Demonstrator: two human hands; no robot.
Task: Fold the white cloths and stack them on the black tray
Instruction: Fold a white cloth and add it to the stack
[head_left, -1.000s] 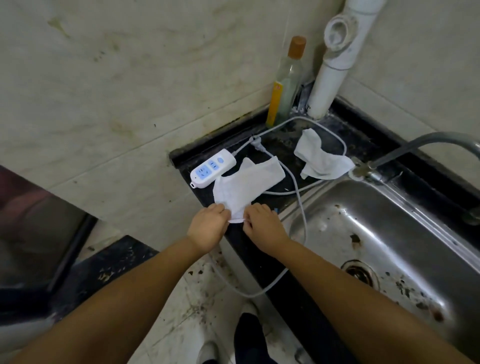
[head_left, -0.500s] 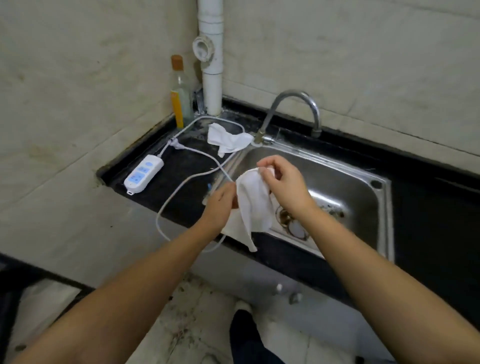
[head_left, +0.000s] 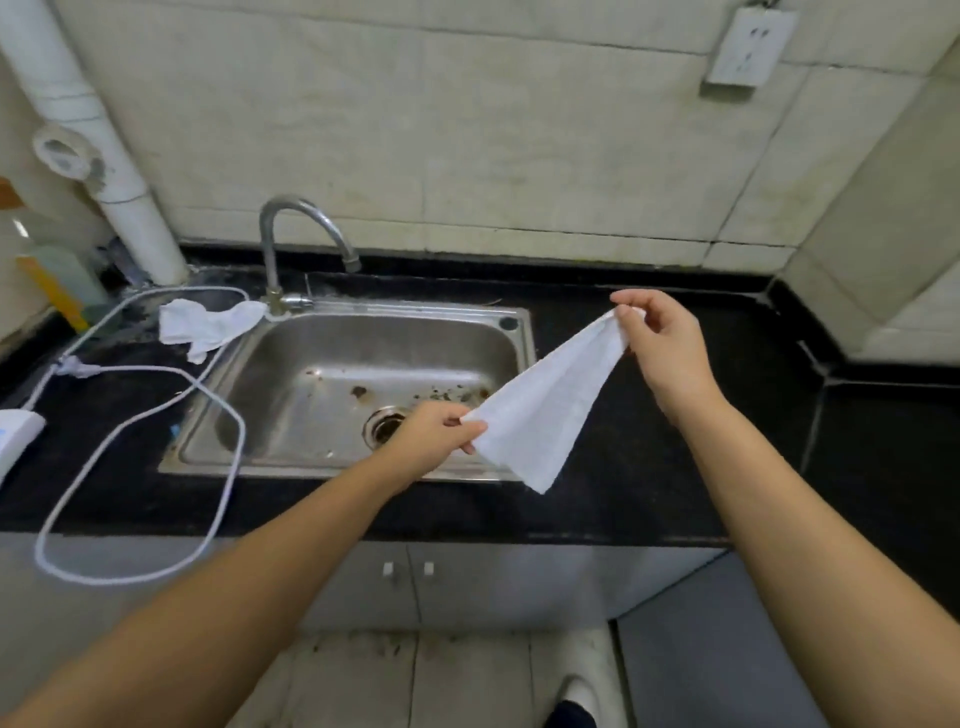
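Observation:
A white cloth (head_left: 545, 410) hangs stretched in the air over the right edge of the sink and the black counter. My left hand (head_left: 431, 441) pinches its lower left corner. My right hand (head_left: 660, 343) pinches its upper right corner, higher and farther back. A loose point of the cloth droops below. A second white cloth (head_left: 205, 325) lies crumpled on the counter left of the tap. No black tray is in view.
A steel sink (head_left: 358, 384) with a curved tap (head_left: 296, 244) sits in the black counter (head_left: 675, 467). A white power strip (head_left: 13, 436) and its looping cable (head_left: 156, 405) lie at the left. A white pipe (head_left: 104, 171) and a bottle (head_left: 49, 270) stand in the left corner.
The view swung right from the left corner to the sink. My hands lifted the cloth off the counter, carried it right and pulled it apart by two corners.

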